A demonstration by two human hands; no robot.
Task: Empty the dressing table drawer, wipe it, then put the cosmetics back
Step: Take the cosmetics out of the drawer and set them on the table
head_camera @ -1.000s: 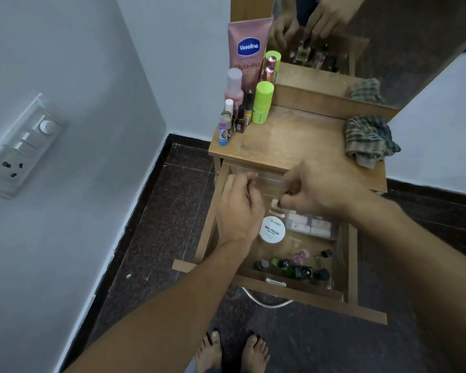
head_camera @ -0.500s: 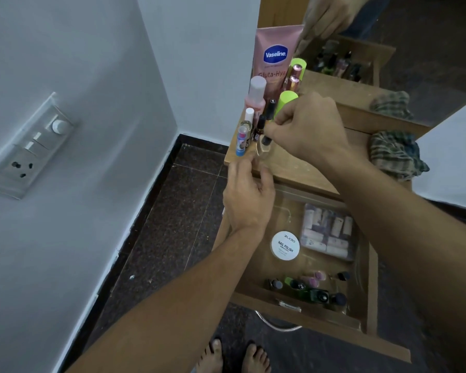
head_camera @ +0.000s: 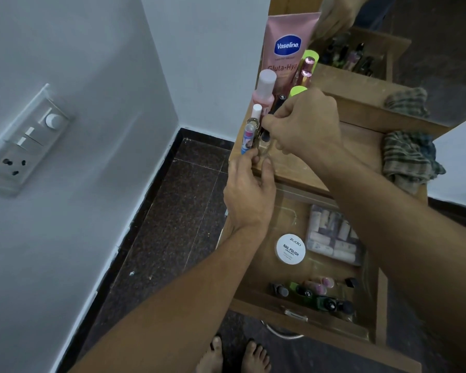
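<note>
Dressing table [head_camera: 361, 146]: wooden top; cosmetics crowded at its far-left corner, the rest bare wood.
Drawer [head_camera: 334, 332]: pulled out toward the person, below the top; not yet emptied.
Checked cloth [head_camera: 409, 160]: bunched on the right of the top, untouched; wiping not begun, by my reading.
Right hand [head_camera: 304, 127]: fingers curled, pinching the dark cap of the small clear bottle [head_camera: 265, 145].
Left hand [head_camera: 249, 189]: just nearer than the right hand; thumb and forefinger pinch the same bottle at its base, at the near-left edge of the top.
Vaseline tube [head_camera: 288, 47]: upright against the mirror frame, far left.
Clear pouch [head_camera: 334, 238]: in the drawer, far right, full of small tubes.
Round tub [head_camera: 291, 249]: lid marked nail polish; in the drawer, left of the pouch.
Nail polish bottles [head_camera: 312, 294]: lying along the drawer's near wall.
Lip balm stick [head_camera: 248, 138]: upright, touching or just left of the held bottle.
Hazard: the bottle stands very near the table's edge; released off-square it may tip to the floor; a nudge could topple the lip balm stick and its neighbours.
</note>
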